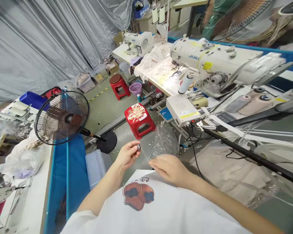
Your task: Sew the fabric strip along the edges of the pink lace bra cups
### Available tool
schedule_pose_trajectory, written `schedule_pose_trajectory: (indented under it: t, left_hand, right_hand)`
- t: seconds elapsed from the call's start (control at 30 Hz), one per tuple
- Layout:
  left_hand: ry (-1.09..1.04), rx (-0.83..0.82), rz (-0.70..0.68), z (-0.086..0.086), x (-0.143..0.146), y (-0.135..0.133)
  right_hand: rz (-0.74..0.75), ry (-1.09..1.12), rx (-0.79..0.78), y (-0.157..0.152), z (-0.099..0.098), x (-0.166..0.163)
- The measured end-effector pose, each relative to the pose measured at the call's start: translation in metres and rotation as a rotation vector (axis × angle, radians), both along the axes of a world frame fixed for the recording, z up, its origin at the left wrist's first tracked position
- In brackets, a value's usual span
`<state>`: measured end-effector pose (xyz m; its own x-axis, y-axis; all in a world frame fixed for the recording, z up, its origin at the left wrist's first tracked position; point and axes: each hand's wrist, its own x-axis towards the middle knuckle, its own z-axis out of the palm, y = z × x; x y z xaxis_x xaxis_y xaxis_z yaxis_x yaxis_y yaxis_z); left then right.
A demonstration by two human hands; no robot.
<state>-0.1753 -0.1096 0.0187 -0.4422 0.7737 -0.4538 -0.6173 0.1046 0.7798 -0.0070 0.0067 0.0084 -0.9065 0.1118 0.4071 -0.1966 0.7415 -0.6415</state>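
Pinching a small metal bobbin (138,147) in a narrow fingertip grip, the left hand (127,154) held it over the lap while the right hand (169,168), closed on the thread (145,155), did best keeping it taut.

This is a garment sewing workshop. A white industrial sewing machine (217,61) stands on a long tabletop (161,83), with pale cut fabric pieces (156,61) heaped just left of it and a second white sewing machine (139,41) farther behind. Below that tabletop sit red plastic stools (139,118), and well to its left, a black pedestal fan (62,117) and grey plastic sheeting (39,42).
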Motion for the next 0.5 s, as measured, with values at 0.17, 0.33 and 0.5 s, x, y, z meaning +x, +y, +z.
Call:
schedule_pose_trajectory:
  t: [0.17,0.33,0.5]
  left_hand:
    - [0.073,0.009,-0.127,-0.004,-0.031,-0.009]
    - [0.049,0.048,-0.343,0.001,-0.042,-0.012]
    - [0.036,0.089,-0.441,0.008,-0.048,-0.013]
  right_hand:
    - [-0.118,0.105,0.154,0.004,0.036,-0.046]
    - [-0.362,-0.004,-0.184,0.023,0.041,-0.092]
    - [-0.434,-0.056,-0.278,0.022,0.033,-0.114]
